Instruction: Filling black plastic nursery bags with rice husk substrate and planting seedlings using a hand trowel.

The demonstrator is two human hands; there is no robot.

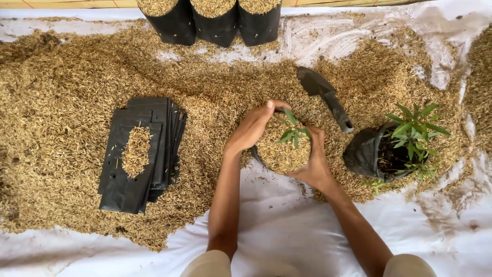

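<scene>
With our left hand [252, 127] and right hand [313, 161] cupped, palms curved, around the husk-filled bag [283, 150] on the sheet [277, 225], we should press the husk evenly, keeping the seedling [292, 131] upright and centred.

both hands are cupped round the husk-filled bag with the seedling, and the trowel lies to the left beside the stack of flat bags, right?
Not quite. The hands, left and right, do cup the bag holding the seedling, but the trowel lies on the husks up and to the right of it, far from the stack on the left. The head view shows this.
</scene>
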